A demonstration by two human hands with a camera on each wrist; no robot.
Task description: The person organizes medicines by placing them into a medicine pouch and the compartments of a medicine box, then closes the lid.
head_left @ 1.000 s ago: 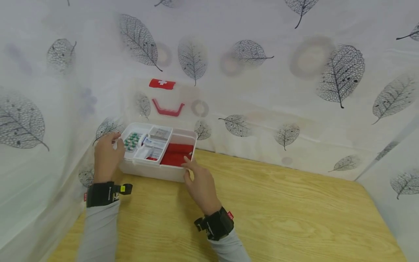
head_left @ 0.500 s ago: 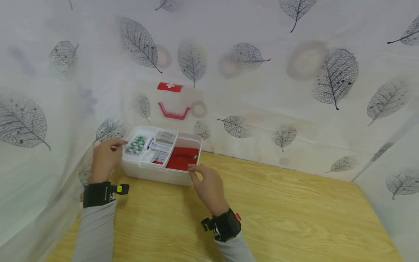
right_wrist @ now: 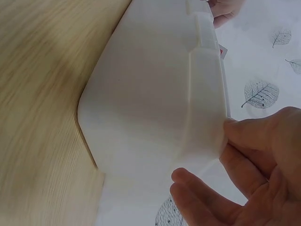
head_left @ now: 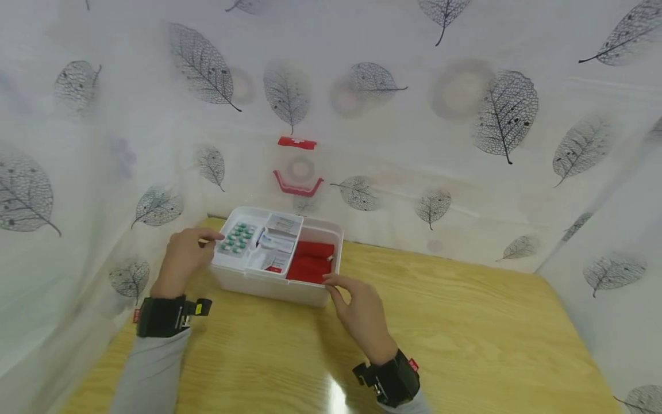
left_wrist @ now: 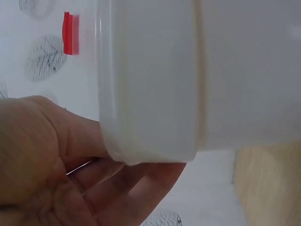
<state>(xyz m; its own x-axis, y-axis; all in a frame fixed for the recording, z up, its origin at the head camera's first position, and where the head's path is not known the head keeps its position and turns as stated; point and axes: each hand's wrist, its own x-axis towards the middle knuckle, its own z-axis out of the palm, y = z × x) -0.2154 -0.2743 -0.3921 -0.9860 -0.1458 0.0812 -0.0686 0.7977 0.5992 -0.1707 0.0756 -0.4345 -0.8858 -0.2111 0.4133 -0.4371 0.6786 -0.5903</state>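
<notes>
A white plastic first-aid box [head_left: 269,291] stands on the table, its clear lid raised at the back with a red handle [head_left: 298,190] and a red cross label [head_left: 297,144]. My left hand [head_left: 183,259] grips the left rim, thumb on one side and fingers curled under the lip in the left wrist view. At the front right corner, my right hand [head_left: 362,313] pinches the rim between thumb and fingers. A blister pack of green-and-white capsules [head_left: 238,237] lies in the tray's left part, small packets [head_left: 276,241] in the middle. Red folded fabric [head_left: 312,261] fills the right compartment.
The wood-grain table [head_left: 465,333] extends to the right and toward me. A white leaf-printed curtain [head_left: 383,132] hangs close behind the box and along the left side.
Both hands have shifted the box to the right along the table, its raised lid moving along with it. The lid's cross label looks flatter than before. Both grips stay on the rim.
</notes>
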